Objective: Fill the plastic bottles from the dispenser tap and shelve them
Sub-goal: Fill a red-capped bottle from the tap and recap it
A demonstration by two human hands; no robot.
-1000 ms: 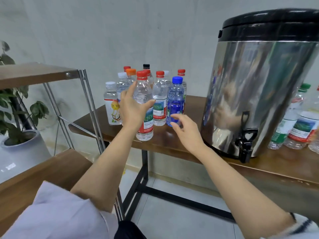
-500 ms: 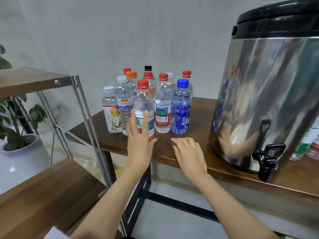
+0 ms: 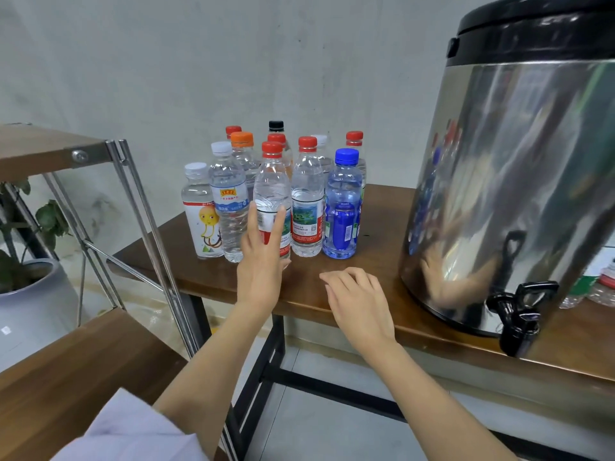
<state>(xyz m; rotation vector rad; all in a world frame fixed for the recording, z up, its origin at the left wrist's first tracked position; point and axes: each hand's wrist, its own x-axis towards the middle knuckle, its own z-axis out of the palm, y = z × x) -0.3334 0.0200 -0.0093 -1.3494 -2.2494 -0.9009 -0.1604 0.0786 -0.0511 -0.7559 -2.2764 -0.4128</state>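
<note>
Wooden table (image 3: 382,227) is carrying the bottles (image 3: 307,194) just beyond the left hand (image 3: 261,271), whose straight fingers (image 3: 253,221) are touching the front bottle (image 3: 272,188); the right hand (image 3: 359,301) is hovering relaxed, empty. Probably picking: next, curling round it, then heading for the tap (image 3: 517,311) rightward.

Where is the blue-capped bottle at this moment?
Head view: the blue-capped bottle stands at the right end of the front row on the wooden table, between a red-capped bottle and the steel dispenser.
</note>
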